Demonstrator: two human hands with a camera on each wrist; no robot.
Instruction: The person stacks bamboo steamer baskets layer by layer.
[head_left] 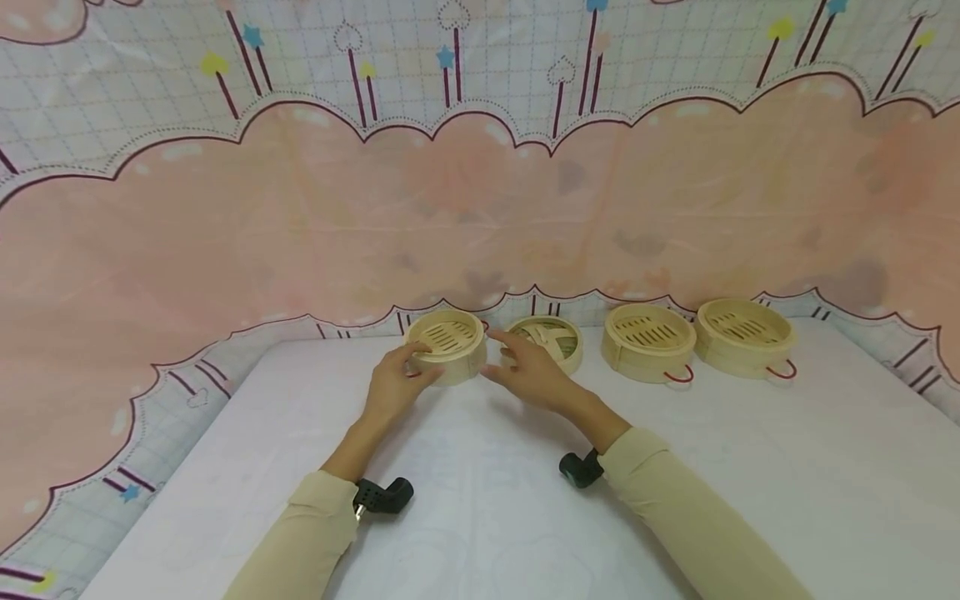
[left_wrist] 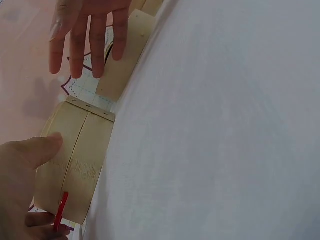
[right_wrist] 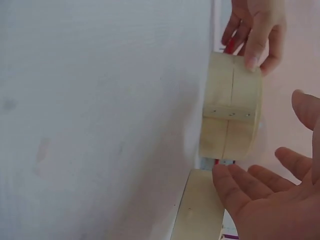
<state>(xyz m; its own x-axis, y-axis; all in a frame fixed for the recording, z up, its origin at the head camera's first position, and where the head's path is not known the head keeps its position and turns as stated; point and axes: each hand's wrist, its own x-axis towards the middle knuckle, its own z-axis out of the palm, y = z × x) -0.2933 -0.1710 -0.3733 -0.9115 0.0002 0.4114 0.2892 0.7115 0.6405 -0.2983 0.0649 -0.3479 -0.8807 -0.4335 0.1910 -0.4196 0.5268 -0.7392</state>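
Head view: four bamboo steamers in a row at the tabletop's (head_left: 480,517) far edge. Left hand (head_left: 393,385) grips the leftmost steamer (head_left: 448,345), thumb and fingers curled on its wall. Right hand (head_left: 528,367) hovers beside it, fingers straight, holding nothing. Only the left wrist view shows the red loop handle (left_wrist: 61,210) by the thumb.

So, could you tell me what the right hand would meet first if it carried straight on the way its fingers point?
Probably the leftmost bamboo steamer: the open right hand points at its side.
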